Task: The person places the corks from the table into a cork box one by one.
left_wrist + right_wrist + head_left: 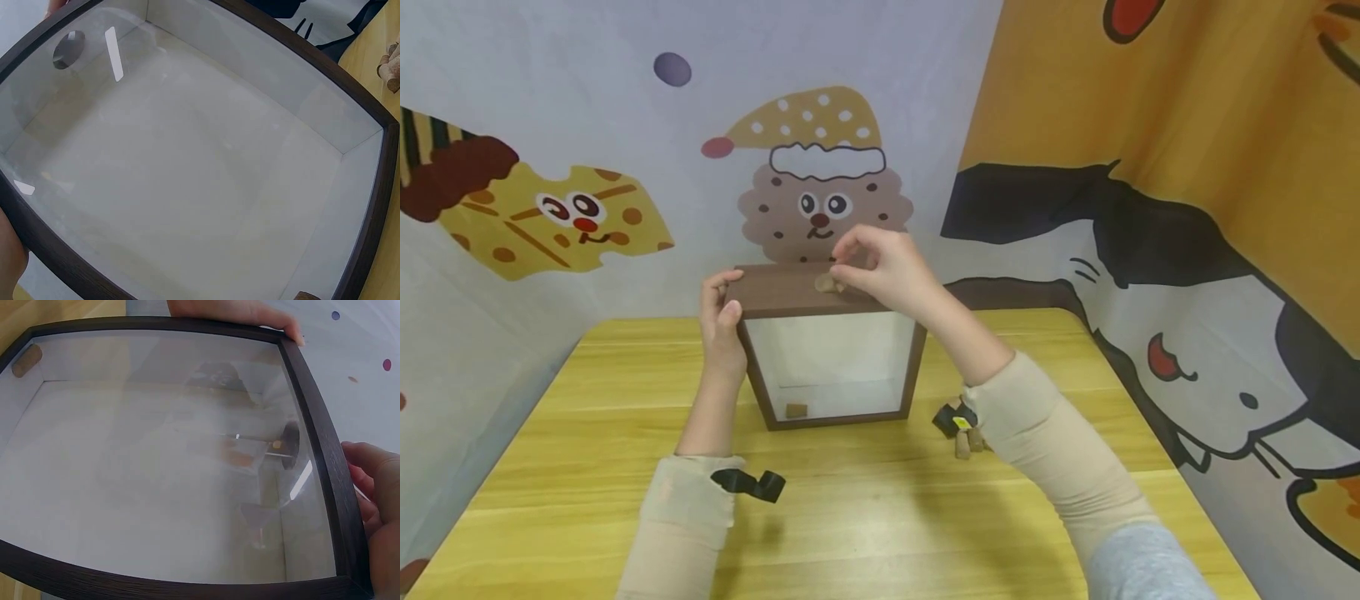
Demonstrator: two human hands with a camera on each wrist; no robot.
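Observation:
A dark brown box frame (830, 423) with a clear front stands upright on the table. My left hand (722, 325) holds its upper left corner, thumb at the front edge and fingertips on top. Over the top panel is my right hand (887, 267), its thumb and index fingertips slightly apart, with nothing visible between them. Just below the fingertips are small tan pieces (825, 283); whether they are corks or the hole's rim I cannot tell. A dark oval opening (290, 445) shows in the right wrist view. One cork (796, 410) lies inside, at the bottom left.
Several corks (968, 442) lie right of the box, partly hidden by the right wrist's black camera strap (951, 418). Another black strap (751, 483) hangs at the left wrist. The wooden table (850, 517) meets a cartoon-printed cloth (820, 50) behind.

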